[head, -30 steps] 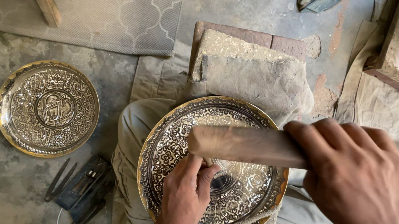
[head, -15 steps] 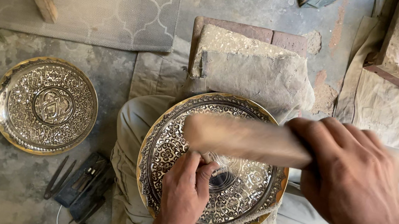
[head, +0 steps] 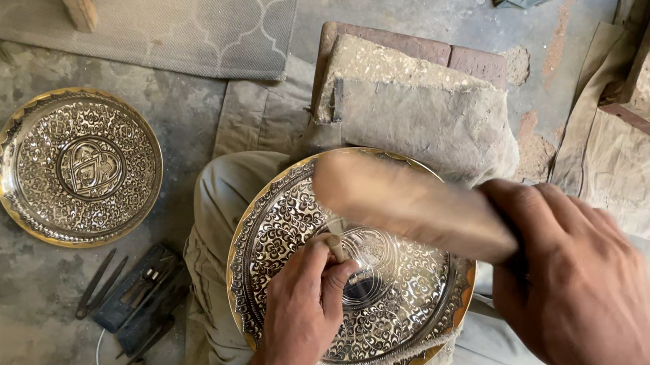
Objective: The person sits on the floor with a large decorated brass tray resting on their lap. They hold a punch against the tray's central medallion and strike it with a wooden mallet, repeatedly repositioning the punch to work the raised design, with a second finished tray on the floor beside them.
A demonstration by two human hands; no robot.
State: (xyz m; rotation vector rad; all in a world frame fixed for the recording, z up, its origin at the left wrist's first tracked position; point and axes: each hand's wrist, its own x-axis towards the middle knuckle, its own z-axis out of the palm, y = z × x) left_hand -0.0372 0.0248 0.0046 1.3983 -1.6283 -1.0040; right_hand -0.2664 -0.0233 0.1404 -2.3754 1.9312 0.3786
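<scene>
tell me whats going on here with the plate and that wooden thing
A person sits with a large engraved brass plate on their lap. The left hand pinches a small chisel upright against the plate's centre, while the right hand holds a wooden mallet just above it, blurred with motion. A second engraved plate lies on the floor to the left, with a pouch of small tools beside it. A cloth-covered block sits just beyond the lap.

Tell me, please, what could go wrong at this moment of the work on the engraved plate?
The wooden mallet in the right hand looks blurred, so a stroke might miss the small punch and hit the left hand fingers. The engraved plate rests on the lap and may slip.
</scene>
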